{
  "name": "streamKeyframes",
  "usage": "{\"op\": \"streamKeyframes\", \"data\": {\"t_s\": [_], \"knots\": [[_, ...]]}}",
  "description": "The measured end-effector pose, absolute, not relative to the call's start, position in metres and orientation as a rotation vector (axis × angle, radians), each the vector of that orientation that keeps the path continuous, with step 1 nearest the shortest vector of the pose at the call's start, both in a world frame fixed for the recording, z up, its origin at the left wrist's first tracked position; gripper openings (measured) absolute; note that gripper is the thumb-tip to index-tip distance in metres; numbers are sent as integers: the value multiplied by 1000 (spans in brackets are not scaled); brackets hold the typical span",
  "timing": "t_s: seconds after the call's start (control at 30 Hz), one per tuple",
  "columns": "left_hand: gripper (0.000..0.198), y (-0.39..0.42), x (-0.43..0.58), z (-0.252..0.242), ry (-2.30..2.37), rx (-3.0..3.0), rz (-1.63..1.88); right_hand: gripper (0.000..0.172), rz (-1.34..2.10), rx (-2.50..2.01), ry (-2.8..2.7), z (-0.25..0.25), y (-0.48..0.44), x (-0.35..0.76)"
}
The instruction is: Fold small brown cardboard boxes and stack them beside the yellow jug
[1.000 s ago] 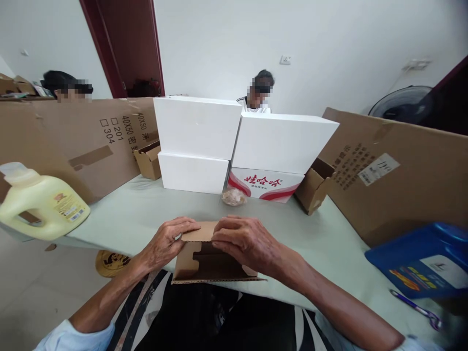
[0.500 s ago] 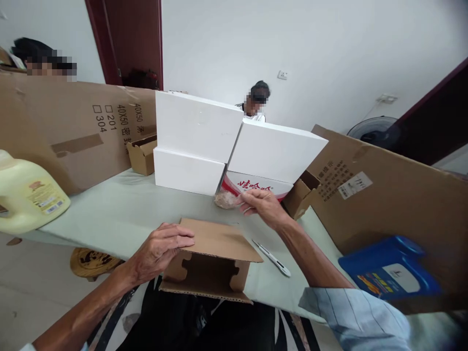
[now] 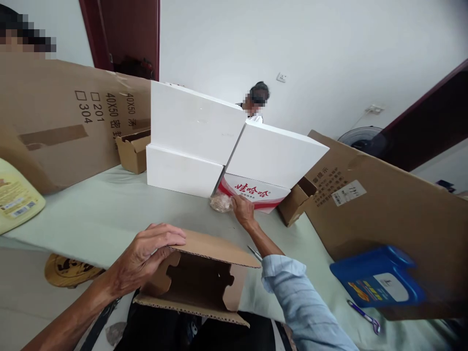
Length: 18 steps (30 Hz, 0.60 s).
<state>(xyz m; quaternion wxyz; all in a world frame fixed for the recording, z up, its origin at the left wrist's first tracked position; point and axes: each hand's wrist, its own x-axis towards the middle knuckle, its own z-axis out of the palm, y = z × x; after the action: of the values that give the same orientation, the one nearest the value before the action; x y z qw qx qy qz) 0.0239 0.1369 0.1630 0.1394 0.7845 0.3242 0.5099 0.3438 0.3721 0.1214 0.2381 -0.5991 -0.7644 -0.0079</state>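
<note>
My left hand [image 3: 155, 246] grips the upper left edge of a small brown cardboard box [image 3: 215, 247], thumb under the flap and fingers on top. The box lies on its side at the table's front edge, its open end facing me with notched inner flaps showing. My right hand [image 3: 243, 210] is stretched forward, its fingers closed at the right edge of a clear, crinkled plastic bundle [image 3: 221, 203]; its contents I cannot make out. That bundle rests before a white carton with red lettering [image 3: 252, 191]. A utility knife [image 3: 255, 252] lies partly hidden behind my right forearm.
White boxes [image 3: 193, 124] are stacked at the back, with small open cartons [image 3: 133, 152] on both sides. Large cardboard panels [image 3: 54, 107] flank the table. A yellow jug [image 3: 18, 200] stands left; a blue jug [image 3: 380, 278] and a purple-handled tool [image 3: 363, 316] lie right. Two people are beyond.
My right hand has moved in closer to the plastic bundle, and its forearm now covers much of the knife. The box in my left hand has shifted slightly toward me and left.
</note>
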Motion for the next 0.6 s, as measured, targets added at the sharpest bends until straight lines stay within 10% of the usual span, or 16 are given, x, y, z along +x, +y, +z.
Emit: {"op": "streamKeyframes", "data": {"t_s": [0.6], "knots": [[25,136,24,161,985,2315,1433,34,-198,-1502,-2440,76,371,336]]}}
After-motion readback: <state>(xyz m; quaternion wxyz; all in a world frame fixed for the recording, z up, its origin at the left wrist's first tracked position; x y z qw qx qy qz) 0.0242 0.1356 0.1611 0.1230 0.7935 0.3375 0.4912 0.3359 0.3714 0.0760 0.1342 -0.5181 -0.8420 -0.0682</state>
